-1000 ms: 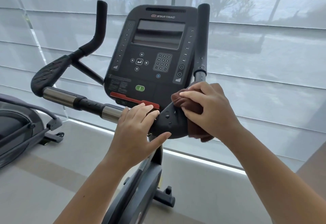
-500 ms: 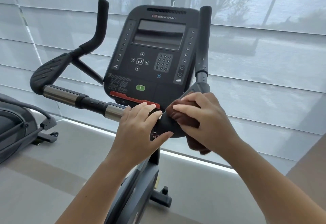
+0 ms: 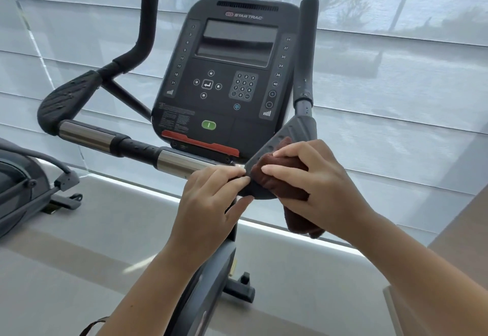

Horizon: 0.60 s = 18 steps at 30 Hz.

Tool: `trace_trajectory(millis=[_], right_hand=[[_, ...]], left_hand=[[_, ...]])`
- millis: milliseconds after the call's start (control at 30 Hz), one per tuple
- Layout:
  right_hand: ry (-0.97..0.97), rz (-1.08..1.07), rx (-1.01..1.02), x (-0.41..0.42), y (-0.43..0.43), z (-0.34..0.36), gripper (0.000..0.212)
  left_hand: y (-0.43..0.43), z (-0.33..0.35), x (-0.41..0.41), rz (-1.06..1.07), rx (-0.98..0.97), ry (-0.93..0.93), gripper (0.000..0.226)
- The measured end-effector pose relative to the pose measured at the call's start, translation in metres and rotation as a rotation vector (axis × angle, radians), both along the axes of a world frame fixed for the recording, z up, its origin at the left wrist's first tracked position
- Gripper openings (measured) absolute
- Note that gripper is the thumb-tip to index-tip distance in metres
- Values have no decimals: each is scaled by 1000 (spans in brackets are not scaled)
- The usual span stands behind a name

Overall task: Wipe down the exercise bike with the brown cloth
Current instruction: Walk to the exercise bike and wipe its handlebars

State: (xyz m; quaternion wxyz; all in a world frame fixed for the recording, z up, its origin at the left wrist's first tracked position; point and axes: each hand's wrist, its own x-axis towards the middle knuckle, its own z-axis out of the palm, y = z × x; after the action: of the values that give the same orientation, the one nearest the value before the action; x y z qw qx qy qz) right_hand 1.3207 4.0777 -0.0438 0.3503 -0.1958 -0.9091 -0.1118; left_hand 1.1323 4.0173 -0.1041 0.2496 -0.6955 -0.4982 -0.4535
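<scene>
Brown cloth (image 3: 280, 177) bunched under right hand (image 3: 311, 185), pressed on the bike's right elbow pad (image 3: 285, 137); pad running up and away; left hand (image 3: 211, 203) just beside, curled on the bar (image 3: 174, 161).

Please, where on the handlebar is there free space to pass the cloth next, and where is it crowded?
Free: the shiny metal tube and black sleeve between the left elbow pad and the left hand; also both upright black foam grips. Crowded: the right elbow pad, where the right hand presses the brown cloth.
</scene>
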Motion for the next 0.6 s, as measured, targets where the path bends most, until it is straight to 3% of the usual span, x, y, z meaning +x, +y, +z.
trace_trajectory(millis=[167, 400, 600], right_hand=[[-33, -58, -25, -30, 25, 24, 31], [10, 27, 2, 0, -2, -4, 25], [-43, -51, 10, -40, 14, 14, 29]], left_hand=[[2, -2, -4, -29, 36, 17, 21], [4, 0, -1, -98, -32, -147, 25], [2, 4, -2, -125, -35, -163, 23]])
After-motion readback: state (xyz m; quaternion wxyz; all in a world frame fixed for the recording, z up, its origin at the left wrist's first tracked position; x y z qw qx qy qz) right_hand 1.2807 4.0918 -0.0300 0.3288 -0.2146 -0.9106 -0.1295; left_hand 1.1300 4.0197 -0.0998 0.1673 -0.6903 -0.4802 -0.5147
